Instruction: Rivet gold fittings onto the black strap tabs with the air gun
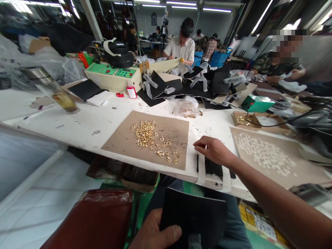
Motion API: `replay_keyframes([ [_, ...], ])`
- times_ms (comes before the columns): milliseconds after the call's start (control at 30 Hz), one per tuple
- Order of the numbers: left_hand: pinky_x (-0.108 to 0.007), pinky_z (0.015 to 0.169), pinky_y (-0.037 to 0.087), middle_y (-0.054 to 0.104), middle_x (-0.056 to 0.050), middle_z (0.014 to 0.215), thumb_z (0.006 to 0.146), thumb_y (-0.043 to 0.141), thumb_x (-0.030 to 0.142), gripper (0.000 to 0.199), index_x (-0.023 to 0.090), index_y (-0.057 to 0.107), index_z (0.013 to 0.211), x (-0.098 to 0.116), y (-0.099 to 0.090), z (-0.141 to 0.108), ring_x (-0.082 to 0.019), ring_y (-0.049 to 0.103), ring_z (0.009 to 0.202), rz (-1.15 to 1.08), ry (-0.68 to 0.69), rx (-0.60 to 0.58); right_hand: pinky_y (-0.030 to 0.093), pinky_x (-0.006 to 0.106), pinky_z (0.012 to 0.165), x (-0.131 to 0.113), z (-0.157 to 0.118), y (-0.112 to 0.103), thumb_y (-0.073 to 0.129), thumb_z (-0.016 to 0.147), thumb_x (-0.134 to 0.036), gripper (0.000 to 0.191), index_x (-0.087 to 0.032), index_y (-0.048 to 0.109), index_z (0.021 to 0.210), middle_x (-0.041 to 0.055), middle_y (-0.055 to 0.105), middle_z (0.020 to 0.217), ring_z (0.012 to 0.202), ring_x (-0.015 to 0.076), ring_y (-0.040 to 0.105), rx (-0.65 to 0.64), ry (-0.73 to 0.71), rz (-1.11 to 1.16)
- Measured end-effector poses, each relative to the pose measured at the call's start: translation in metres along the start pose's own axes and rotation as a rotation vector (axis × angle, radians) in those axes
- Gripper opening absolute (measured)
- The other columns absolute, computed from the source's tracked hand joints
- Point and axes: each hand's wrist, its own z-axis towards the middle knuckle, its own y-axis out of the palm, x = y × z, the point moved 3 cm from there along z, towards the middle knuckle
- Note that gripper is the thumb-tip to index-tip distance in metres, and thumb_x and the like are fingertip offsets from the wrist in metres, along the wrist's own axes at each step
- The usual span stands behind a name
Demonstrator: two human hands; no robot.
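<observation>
Low over my lap, my left hand (160,231) holds a flat black panel (194,214), thumb pressed on its face. The panel looks like leather or a similar sheet, with a clear plastic-like strip near its lower edge. Over the table, my right hand (212,148) has its fingers pinched together; what they hold, if anything, is too small to name. Beneath that hand lies a black piece (214,166) with pale straps across it at the table edge. To its left, gold-coloured metal buckles (145,133) are heaped and scattered on a brown board (121,138).
Small white pieces (264,154) cover another board at right, below a box of gold parts (243,120). Black sheets (173,86) are piled behind, beside a cream machine (114,76). A glass bottle (55,91) stands left. Co-workers sit across the table and at right.
</observation>
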Motion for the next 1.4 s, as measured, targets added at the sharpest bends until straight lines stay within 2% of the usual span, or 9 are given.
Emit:
replay_keyframes([
  [133,-0.033,0.083,0.053,0.079,-0.013,0.097,0.080,0.083,0.057,0.063,0.011,0.077,0.123,-0.004,0.010,0.016,-0.029,0.073,0.091,0.028,0.008,-0.062,0.045,0.029,0.071,0.016,-0.041,-0.015,0.059,0.095,-0.026,0.019,-0.024,0.078,0.096,0.0024,0.071,0.093,0.079,0.0168,0.066,-0.091,0.031,-0.266],
  [267,-0.034,0.083,0.052,0.079,-0.013,0.097,0.080,0.083,0.058,0.065,0.011,0.076,0.124,-0.007,0.022,0.025,-0.029,0.074,0.091,0.045,-0.037,-0.095,0.041,0.029,0.066,0.023,-0.057,-0.010,0.059,0.090,-0.021,0.017,-0.024,0.075,0.086,0.0030,0.072,0.089,0.078,0.0190,0.067,-0.197,0.058,-0.420],
  [433,-0.037,0.087,0.052,0.079,-0.013,0.098,0.080,0.083,0.057,0.063,0.011,0.076,0.124,-0.009,0.030,0.029,-0.030,0.073,0.093,0.054,-0.059,-0.096,0.044,0.028,0.067,0.030,-0.056,-0.001,0.064,0.083,-0.019,0.031,-0.028,0.073,0.111,0.0007,0.074,0.087,0.075,0.0189,0.066,-0.187,0.160,-0.157],
  [533,-0.038,0.087,0.053,0.079,-0.014,0.098,0.081,0.082,0.056,0.062,0.012,0.076,0.124,-0.011,0.032,0.031,-0.031,0.074,0.093,0.047,-0.061,-0.092,0.045,0.028,0.062,0.038,-0.060,-0.002,0.066,0.081,-0.021,0.033,-0.028,0.071,0.113,-0.0010,0.072,0.080,0.068,0.0173,0.063,-0.179,0.205,0.019],
  [633,-0.037,0.085,0.053,0.079,-0.014,0.098,0.079,0.083,0.057,0.064,0.012,0.076,0.123,-0.013,0.033,0.035,-0.031,0.073,0.095,0.043,-0.062,-0.092,0.046,0.028,0.062,0.048,-0.068,-0.006,0.066,0.085,-0.027,0.025,-0.026,0.072,0.109,-0.0019,0.070,0.076,0.066,0.0160,0.062,-0.126,0.244,0.152],
  [800,-0.034,0.082,0.053,0.079,-0.013,0.098,0.077,0.085,0.057,0.064,0.011,0.077,0.121,-0.014,0.038,0.044,-0.029,0.073,0.091,0.037,-0.095,-0.081,0.048,0.030,0.065,0.053,-0.075,-0.005,0.067,0.090,-0.038,0.017,-0.025,0.076,0.097,0.0007,0.072,0.084,0.071,0.0171,0.064,-0.019,0.286,0.126],
  [967,-0.032,0.080,0.052,0.079,-0.012,0.097,0.076,0.087,0.056,0.063,0.012,0.078,0.120,-0.012,0.041,0.047,-0.028,0.073,0.090,0.034,-0.106,-0.070,0.051,0.032,0.075,0.047,-0.074,0.003,0.067,0.093,-0.038,0.016,-0.027,0.079,0.095,0.0025,0.075,0.099,0.086,0.0196,0.069,0.050,0.252,0.049],
  [1267,-0.033,0.086,0.051,0.079,-0.012,0.102,0.084,0.082,0.049,0.058,0.014,0.074,0.129,-0.009,0.038,0.046,-0.030,0.072,0.103,0.052,-0.135,-0.144,0.054,0.034,0.086,0.058,-0.074,0.009,0.064,0.098,-0.035,0.019,-0.032,0.081,0.103,0.0012,0.075,0.104,0.095,0.0203,0.070,-0.024,0.142,0.149],
  [1400,-0.034,0.084,0.052,0.079,-0.012,0.100,0.080,0.085,0.052,0.061,0.013,0.076,0.126,-0.009,0.038,0.045,-0.030,0.072,0.099,0.049,-0.113,-0.088,0.055,0.035,0.088,0.059,-0.075,0.011,0.062,0.098,-0.034,0.019,-0.030,0.081,0.101,0.0019,0.076,0.104,0.096,0.0214,0.070,0.012,0.140,0.145],
])
